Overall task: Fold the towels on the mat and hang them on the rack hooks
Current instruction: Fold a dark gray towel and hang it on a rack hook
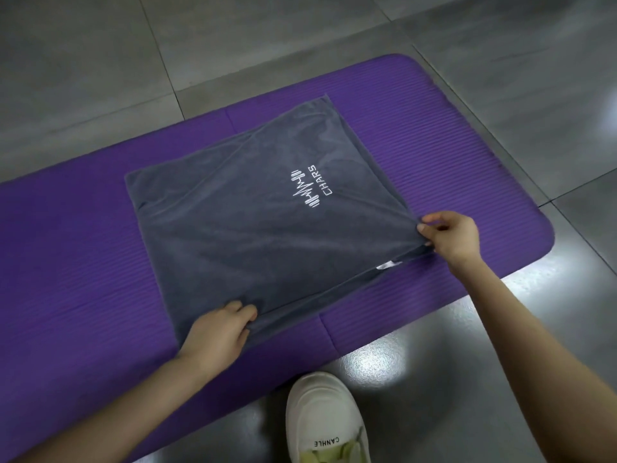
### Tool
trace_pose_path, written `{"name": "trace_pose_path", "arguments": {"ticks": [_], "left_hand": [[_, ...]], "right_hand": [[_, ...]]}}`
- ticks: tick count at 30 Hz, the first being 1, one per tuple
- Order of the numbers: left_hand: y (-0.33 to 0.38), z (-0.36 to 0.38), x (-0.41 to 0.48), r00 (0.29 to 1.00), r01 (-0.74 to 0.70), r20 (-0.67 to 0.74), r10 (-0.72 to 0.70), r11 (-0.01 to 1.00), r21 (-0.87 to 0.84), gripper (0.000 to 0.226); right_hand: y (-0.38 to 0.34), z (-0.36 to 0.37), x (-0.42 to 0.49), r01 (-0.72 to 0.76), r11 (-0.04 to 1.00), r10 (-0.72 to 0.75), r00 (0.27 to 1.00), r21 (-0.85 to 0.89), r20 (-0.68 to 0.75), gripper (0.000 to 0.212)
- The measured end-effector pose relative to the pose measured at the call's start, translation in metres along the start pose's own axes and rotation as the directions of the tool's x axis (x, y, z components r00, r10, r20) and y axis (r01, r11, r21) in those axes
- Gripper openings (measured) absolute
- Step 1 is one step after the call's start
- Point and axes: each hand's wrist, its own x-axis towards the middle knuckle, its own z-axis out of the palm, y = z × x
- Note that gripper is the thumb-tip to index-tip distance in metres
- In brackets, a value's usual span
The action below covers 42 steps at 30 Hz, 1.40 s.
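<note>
A dark grey towel [253, 208] with a white "CHARS" logo lies folded in two layers on a purple mat [417, 135]. My left hand [218, 334] pinches the towel's near left corner, fingers closed on the cloth. At the near right corner, my right hand [450, 237] grips the top layer and holds it slightly raised, so the lower layer and a white tag show beneath. No rack or hooks are in view.
The mat lies on grey glossy floor tiles [100, 55], running from lower left to upper right. My white shoe [325, 419] stands on the tiles just in front of the mat's near edge. Light glare shows on the floor at right.
</note>
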Motion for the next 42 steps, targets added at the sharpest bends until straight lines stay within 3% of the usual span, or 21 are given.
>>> {"name": "trace_pose_path", "arguments": {"ticks": [4,13,22,27,33,36,38,40,42], "left_hand": [[-0.003,0.000,-0.007,1.000,0.007,-0.010,-0.007,0.999,0.042,0.036],[-0.025,0.000,-0.021,0.979,0.202,0.048,-0.198,0.913,-0.354,0.031],[-0.045,0.003,-0.043,0.987,0.103,0.140,-0.073,0.969,-0.223,0.040],[-0.042,-0.011,-0.027,0.939,0.140,0.341,-0.048,0.958,-0.250,0.039],[-0.038,-0.006,-0.029,0.875,0.148,0.484,-0.016,0.960,-0.236,0.051],[-0.039,-0.015,-0.021,0.864,0.159,0.503,0.000,0.949,-0.273,0.041],[-0.044,-0.028,-0.005,0.902,0.163,0.430,-0.038,0.953,-0.257,0.030],[-0.056,-0.042,0.016,0.981,0.145,0.162,-0.106,0.956,-0.254,0.024],[-0.068,-0.054,0.039,0.979,0.108,-0.143,-0.147,0.962,-0.249,0.023]], "right_hand": [[0.006,0.004,0.001,0.042,0.996,-0.042,0.999,-0.076,0.009,0.009],[0.022,0.011,-0.010,0.057,0.998,-0.055,0.996,0.030,-0.073,0.012],[0.015,0.010,-0.012,0.048,0.999,-0.045,0.992,0.020,-0.114,0.011],[0.011,0.001,-0.010,0.060,0.998,-0.059,0.990,0.004,-0.130,0.007],[0.022,-0.001,-0.011,0.022,0.978,-0.041,0.996,-0.207,-0.085,0.012],[0.020,0.000,-0.007,0.099,0.898,-0.140,0.988,-0.429,-0.066,0.018],[0.010,0.007,-0.003,0.236,0.800,-0.323,0.944,-0.552,-0.064,0.021],[-0.007,0.023,-0.001,0.391,0.711,-0.510,0.859,-0.585,-0.045,0.030],[-0.028,0.048,0.002,0.506,0.624,-0.617,0.787,-0.596,0.023,0.041]]}}
